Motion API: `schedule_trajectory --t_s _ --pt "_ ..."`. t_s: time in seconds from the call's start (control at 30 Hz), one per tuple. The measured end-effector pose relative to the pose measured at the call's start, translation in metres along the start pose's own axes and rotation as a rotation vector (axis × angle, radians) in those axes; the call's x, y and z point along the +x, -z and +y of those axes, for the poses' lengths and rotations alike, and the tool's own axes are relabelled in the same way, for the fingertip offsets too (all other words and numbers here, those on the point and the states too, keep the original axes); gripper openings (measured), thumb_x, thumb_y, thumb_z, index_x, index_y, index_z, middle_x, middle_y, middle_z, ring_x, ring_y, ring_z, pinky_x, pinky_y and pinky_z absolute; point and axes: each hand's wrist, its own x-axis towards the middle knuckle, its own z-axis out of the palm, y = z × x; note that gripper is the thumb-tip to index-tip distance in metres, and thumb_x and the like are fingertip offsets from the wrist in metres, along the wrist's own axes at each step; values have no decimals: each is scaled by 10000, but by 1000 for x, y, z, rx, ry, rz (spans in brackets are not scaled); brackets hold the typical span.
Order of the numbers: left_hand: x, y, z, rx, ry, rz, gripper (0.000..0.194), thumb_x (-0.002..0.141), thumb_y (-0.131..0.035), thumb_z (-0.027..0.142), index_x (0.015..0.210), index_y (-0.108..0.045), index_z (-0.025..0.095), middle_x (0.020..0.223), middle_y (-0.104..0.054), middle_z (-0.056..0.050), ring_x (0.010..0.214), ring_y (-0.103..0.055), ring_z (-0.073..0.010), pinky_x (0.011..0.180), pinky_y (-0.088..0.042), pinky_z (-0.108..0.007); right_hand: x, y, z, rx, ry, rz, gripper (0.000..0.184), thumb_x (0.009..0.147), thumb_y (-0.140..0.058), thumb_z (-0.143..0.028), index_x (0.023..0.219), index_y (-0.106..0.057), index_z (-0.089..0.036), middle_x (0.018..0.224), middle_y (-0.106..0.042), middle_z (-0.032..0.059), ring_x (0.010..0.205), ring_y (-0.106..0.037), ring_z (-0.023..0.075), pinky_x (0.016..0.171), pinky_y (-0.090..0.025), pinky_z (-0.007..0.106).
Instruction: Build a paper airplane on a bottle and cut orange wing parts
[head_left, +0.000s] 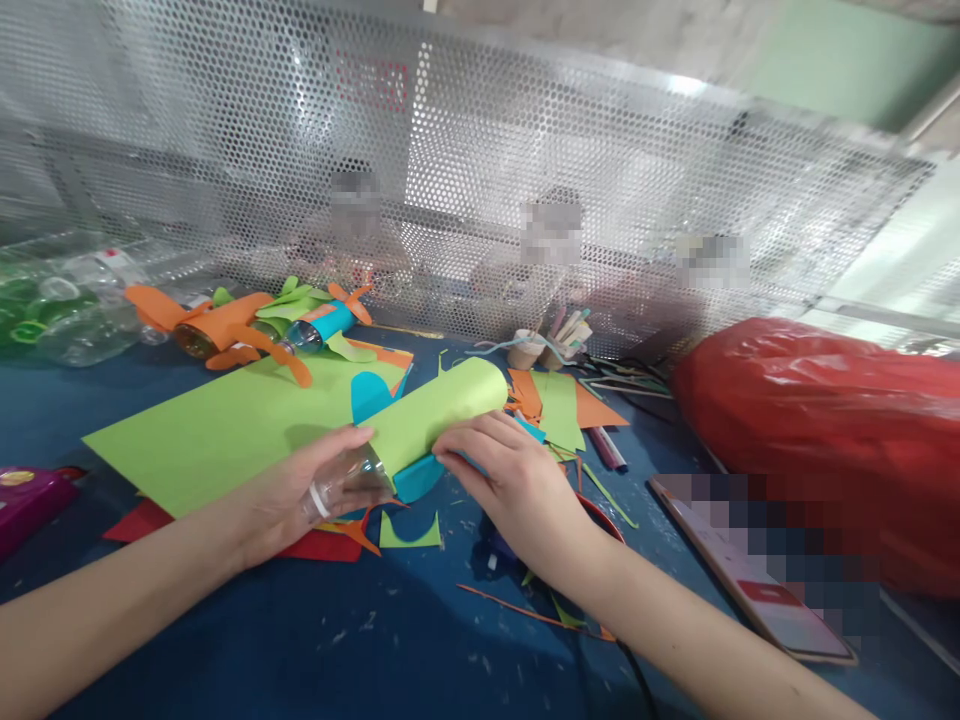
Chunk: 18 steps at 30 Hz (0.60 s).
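A clear plastic bottle wrapped in light green paper (439, 410) lies on its side above the blue table (375, 640). My left hand (300, 495) is closed round the bottle's clear neck end (349, 482). My right hand (510, 480) presses its fingers on a blue paper wing (416, 478) stuck under the green wrap. A second blue paper piece (369, 392) stands up behind the bottle. A large green paper sheet (217, 430) lies flat beneath and to the left.
Finished orange and blue paper-covered bottles (247, 330) lie at the back left beside empty plastic bottles (67, 300). A red plastic bag (825, 430) fills the right. A phone (750, 570), paper scraps (559, 405), pens and a perforated metal screen (480, 170) surround the work area.
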Motion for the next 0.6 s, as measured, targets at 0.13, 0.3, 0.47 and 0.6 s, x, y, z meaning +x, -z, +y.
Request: schedule_trajectory --t_s 0.13,0.3,0.47,0.6 --pt "-1 -3 -2 -37 -8 26 71 840 -698 231 870 -688 167 751 -727 -39 710 -719 -213 775 -623 -364 -1 -1 -1 -43 14 22 133 970 -542 -166 953 -674 -165 940 -701 64 867 -596 211 812 -512 348" --pt "-7 -9 -4 -103 -12 77 140 793 -753 231 724 -641 181 624 -680 -4 649 -716 -216 748 -623 -369 1 -2 -1 -90 18 36 140 969 -537 -153 941 -674 -145 943 -678 77 858 -591 212 813 -493 360" --pt "-9 -10 -5 -100 -23 54 139 820 -731 241 748 -644 160 660 -714 -15 679 -723 -207 791 -607 -357 8 -3 1 -45 -34 27 61 914 -605 -116 890 -607 -172 901 -644 60 860 -580 214 794 -480 352" --pt "-3 -6 -3 -92 -1 40 166 843 -684 253 959 -686 134 766 -755 -61 691 -727 -229 760 -614 -383 12 -5 3 35 -248 45 211 811 -689 -104 848 -505 -201 857 -590 32 797 -575 194 701 -479 309"
